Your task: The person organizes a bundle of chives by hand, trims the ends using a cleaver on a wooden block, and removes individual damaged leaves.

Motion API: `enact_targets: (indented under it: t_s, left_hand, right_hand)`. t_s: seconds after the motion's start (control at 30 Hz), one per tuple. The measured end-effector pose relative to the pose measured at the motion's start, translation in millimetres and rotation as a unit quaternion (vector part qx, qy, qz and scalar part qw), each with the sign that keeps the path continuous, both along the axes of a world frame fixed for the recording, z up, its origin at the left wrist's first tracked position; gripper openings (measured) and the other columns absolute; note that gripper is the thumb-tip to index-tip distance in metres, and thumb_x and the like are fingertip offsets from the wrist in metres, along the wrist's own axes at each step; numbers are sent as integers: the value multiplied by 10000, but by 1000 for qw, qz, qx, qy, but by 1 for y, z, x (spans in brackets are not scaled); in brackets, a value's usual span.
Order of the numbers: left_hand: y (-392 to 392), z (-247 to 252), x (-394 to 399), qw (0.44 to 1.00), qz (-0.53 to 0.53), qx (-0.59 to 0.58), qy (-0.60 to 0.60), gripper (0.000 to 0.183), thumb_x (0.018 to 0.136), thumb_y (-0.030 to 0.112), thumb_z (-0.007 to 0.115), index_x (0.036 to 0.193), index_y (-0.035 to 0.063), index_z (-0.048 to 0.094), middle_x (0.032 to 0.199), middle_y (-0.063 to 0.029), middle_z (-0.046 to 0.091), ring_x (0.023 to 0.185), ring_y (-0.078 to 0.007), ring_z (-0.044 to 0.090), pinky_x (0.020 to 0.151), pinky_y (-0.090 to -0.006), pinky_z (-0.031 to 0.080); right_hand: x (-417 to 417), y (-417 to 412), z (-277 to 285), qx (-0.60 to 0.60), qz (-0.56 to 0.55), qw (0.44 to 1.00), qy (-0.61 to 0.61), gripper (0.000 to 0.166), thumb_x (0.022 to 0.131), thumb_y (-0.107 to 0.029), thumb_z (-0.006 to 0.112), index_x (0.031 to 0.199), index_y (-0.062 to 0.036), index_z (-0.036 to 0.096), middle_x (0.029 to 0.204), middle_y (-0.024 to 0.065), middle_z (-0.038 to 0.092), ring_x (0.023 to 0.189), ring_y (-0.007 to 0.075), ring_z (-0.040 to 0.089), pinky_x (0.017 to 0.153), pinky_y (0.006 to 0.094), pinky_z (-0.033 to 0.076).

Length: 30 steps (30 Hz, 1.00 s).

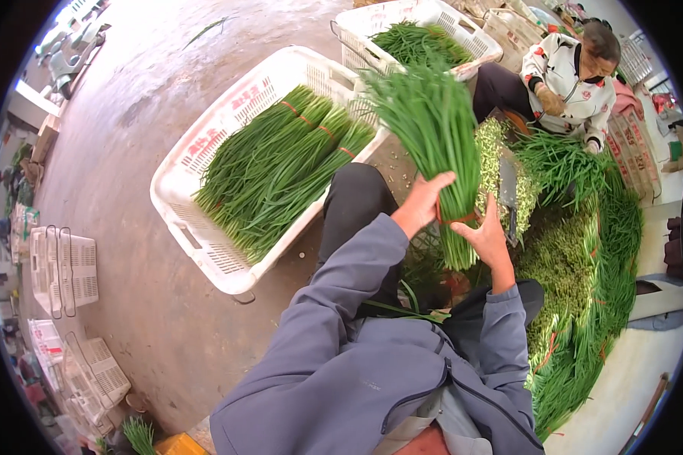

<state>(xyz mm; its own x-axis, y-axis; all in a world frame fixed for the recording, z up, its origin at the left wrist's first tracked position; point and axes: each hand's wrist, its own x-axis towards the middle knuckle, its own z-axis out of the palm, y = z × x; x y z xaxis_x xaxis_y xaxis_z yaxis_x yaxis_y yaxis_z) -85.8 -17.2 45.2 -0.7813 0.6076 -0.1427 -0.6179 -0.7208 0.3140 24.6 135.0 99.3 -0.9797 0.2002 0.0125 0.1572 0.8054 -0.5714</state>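
Observation:
Upright before me is a thick bundle of garlic chives (435, 131), leaves up and pale cut ends down. Round its lower part runs an orange-red band (458, 219). My left hand (423, 200) grips the bundle's left side, thumb across the front just above the band. On the other side, my right hand (486, 234) holds the stems at the band, thumb in front and forefinger pointing up; its other fingers are partly hidden. Just beyond the bundle, a dark flat metal blade (507, 185) lies among chopped pale stem ends (489, 151).
To the left, a white plastic crate (168, 190) holds several banded chive bundles (273, 176). Another white crate (350, 28) stands behind it. A gloved co-worker (569, 85) sits at upper right by loose chives (569, 165). More bundles (609, 267) line my right side.

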Motion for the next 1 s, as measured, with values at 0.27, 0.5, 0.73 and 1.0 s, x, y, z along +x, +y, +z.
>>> enact_targets:
  t_s: [0.27, 0.5, 0.73, 1.0]
  left_hand:
    - [6, 1, 24, 978, -71, -21, 194, 615, 916, 238, 750, 1426, 40, 469, 1331, -64, 592, 1203, -167, 571, 1063, -362, 422]
    - [21, -18, 26, 958, -177, -80, 210, 478, 1015, 363, 554, 1359, 34, 514, 1211, -59, 626, 1149, -179, 601, 1042, -364, 455]
    - [13, -31, 19, 993, -85, -66, -42, 864, 1006, 641, 396, 1534, -26, 246, 1533, -242, 389, 1395, -353, 426, 1168, -462, 343]
    - [20, -36, 17, 985, -166, -19, 51, 811, 938, 621, 588, 1481, 43, 416, 1468, -161, 502, 1303, -318, 524, 1127, -474, 400]
  right_hand:
    - [16, 24, -24, -455, -74, 887, -3, 605, 907, -199, 700, 1413, 7, 442, 1293, 117, 605, 1089, 211, 635, 938, 366, 523]
    - [23, 59, -37, -498, -166, 851, -29, 579, 919, -330, 730, 1353, 4, 543, 1217, 86, 648, 1012, 179, 644, 867, 335, 524]
    - [12, 37, -19, -579, -116, 806, 34, 515, 934, -265, 727, 1338, -1, 548, 1150, 89, 679, 939, 168, 684, 800, 336, 573]
    - [19, 21, -18, -530, -15, 847, -51, 788, 892, -365, 750, 1468, 31, 386, 1375, 141, 548, 1229, 229, 550, 1044, 380, 447]
